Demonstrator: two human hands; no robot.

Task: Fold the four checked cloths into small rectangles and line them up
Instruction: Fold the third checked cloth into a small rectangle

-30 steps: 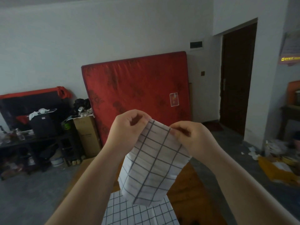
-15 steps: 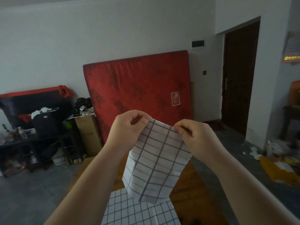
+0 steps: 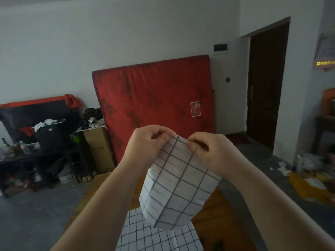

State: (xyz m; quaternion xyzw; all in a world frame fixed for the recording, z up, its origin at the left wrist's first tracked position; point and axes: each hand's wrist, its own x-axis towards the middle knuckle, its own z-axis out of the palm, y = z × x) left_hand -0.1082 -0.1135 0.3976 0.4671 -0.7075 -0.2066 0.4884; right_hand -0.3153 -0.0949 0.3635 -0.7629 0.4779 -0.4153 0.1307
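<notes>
Checked cloth [image 3: 178, 185] hangs, top corners pinched: left hand [image 3: 148, 144], right hand [image 3: 208, 153].

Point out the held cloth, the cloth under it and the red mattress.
held cloth [image 3: 179, 183], head view, hanging middle
lower cloth [image 3: 145, 240], head view, flat top
red mattress [image 3: 154, 98], head view, front face

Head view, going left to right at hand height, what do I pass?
Black bag, cardboard box, left hand, right hand, door. The cloth both hands pinch overlaps them, so I skip it.
</notes>
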